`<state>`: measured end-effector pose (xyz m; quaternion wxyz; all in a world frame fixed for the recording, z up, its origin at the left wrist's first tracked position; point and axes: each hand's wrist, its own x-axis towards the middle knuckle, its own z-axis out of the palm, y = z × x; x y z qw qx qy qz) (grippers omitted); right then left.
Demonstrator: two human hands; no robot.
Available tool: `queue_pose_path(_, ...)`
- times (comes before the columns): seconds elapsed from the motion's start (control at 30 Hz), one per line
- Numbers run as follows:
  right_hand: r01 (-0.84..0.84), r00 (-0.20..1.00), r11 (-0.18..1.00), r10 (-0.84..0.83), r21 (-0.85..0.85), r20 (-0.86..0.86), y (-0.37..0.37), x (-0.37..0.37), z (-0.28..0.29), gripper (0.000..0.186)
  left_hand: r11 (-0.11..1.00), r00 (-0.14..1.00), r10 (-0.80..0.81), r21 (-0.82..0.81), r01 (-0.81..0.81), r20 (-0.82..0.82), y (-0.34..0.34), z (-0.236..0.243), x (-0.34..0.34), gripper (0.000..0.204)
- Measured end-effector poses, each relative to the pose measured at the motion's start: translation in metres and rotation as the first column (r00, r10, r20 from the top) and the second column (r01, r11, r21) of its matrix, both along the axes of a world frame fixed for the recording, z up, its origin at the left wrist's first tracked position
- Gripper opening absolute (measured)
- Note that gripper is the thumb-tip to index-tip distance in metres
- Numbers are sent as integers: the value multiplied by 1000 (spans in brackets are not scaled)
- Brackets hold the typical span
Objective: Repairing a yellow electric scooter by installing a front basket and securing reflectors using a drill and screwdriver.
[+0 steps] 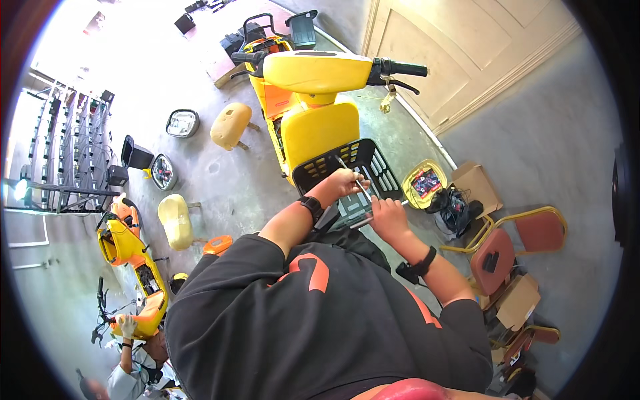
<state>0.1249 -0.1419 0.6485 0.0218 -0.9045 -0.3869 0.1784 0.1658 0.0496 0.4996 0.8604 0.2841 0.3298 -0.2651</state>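
In front of me stands a yellow scooter with black handlebar grips, its front facing me. A black slotted plastic basket sits low at its front. Over the basket, my left hand is closed around a slim silver metal rod-like tool, whose exact kind I cannot make out. My right hand grips the lower end of the same tool, fingers curled. A short grey bar shows beside the right hand; whether that hand holds it too is unclear. Grey flat pieces lie inside the basket, partly hidden by my hands.
Right of the scooter are a yellow tub of small parts, a black plastic bag, cardboard boxes and red-seated chairs. Leftward lie scooter seats and lamps. A gloved co-worker's hand touches another yellow scooter.
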Motion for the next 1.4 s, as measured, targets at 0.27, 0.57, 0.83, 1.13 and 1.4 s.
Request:
queue_pose_path(0.27,764,619,449,-308,464,-722,-7,20,-80,24,997,997,79,-5,-79,-1,-11,16,-2,28)
queue_pose_path(0.57,856,-430,-73,449,-512,-783,7,12,-68,24,999,998,33,17,-34,61,-13,9,-5,13)
queue_pose_path(0.83,268,813,778,-499,569,300,-20,-10,-6,68,986,986,151,-64,-155,-70,-3,10,3,15)
queue_pose_path(1.13,49,986,881,-116,471,116,4,16,-44,17,994,998,56,97,-52,-37,-10,17,-3,21)
queue_pose_path(1.4,822,-486,-182,267,-539,-832,9,20,-63,19,971,970,235,-42,-237,-62,-23,23,-2,20)
